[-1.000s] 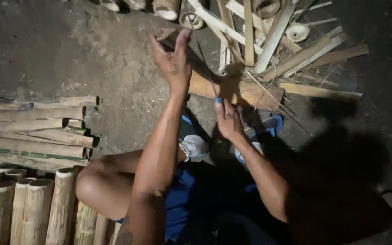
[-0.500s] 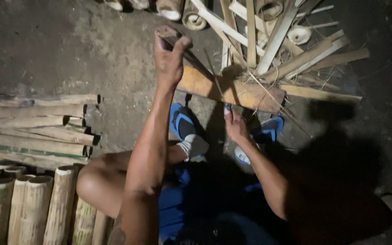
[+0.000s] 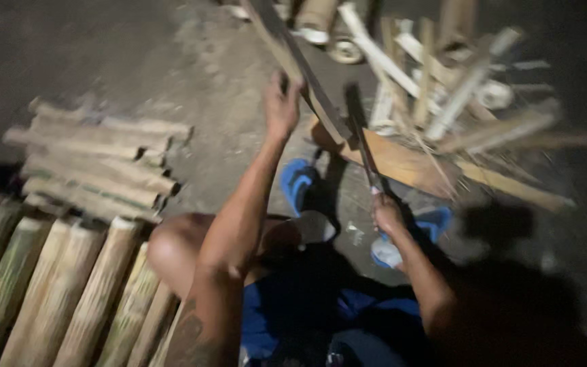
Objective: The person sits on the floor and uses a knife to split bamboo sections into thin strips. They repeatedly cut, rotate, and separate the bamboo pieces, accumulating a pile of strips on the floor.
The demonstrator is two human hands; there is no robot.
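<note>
Left hand [image 3: 281, 102] has lifted the bamboo strip [image 3: 300, 68], fingers clamped on it; right hand [image 3: 386, 214] now grips the blade [image 3: 361, 146], so splitting's underway.

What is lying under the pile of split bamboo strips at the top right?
Under the pile of split bamboo strips lies a wide brown wooden slab on the dark ground. The slab's far end is covered.
</note>
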